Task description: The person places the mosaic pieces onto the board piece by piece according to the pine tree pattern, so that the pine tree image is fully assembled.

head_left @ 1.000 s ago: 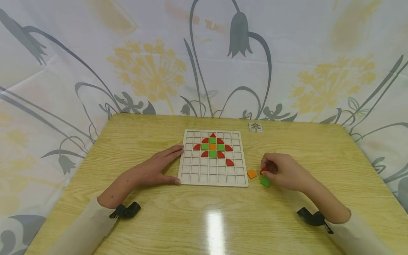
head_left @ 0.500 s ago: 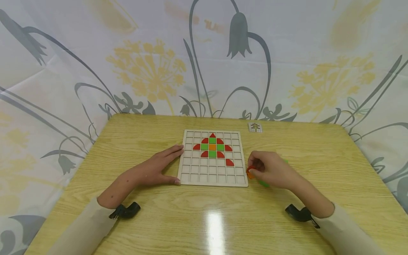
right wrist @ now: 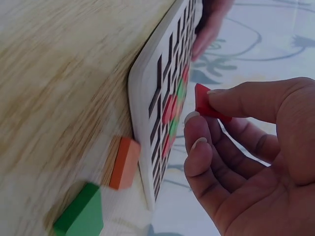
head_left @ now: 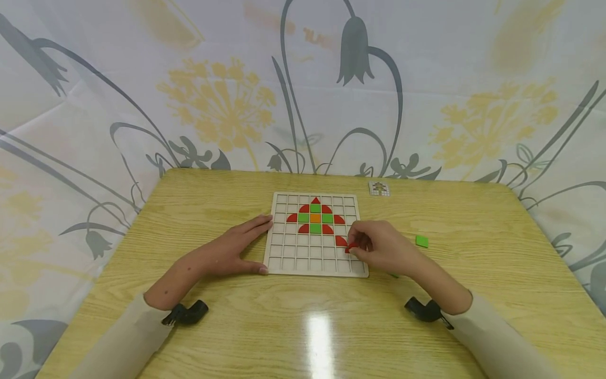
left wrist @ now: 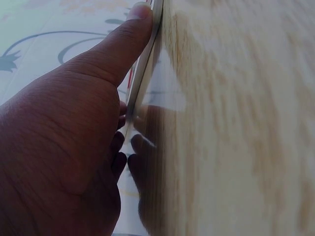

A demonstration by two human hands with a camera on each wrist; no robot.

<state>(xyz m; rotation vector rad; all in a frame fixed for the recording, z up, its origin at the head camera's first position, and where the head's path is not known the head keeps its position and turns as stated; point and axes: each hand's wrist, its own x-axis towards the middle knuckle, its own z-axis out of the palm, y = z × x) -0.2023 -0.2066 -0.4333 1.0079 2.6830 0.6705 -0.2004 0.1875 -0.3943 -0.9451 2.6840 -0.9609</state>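
A pale wooden grid board (head_left: 289, 263) lies on the table, with red, green and orange tiles forming a stepped pattern in its cells. My right hand (head_left: 385, 247) pinches a red tile (head_left: 349, 248) between thumb and fingers over the board's right part, close beside a red quarter-round tile (head_left: 341, 241) set in a cell. In the right wrist view the pinched red tile (right wrist: 205, 102) shows a straight edge and a corner. My left hand (head_left: 236, 246) rests at the board's left side, fingers spread straight, fingertips and thumb at its edge.
A green square tile (head_left: 422, 241) lies right of the board. Near the board's edge, the right wrist view shows an orange tile (right wrist: 125, 163) and a green tile (right wrist: 81, 211). A small pattern card (head_left: 379, 189) lies at the table's back. Behind hangs a flowered cloth (head_left: 227, 100).
My right hand has carried the red tile leftward, from the loose tiles to over the board. A green square tile has come into sight behind it. The left hand stays put.
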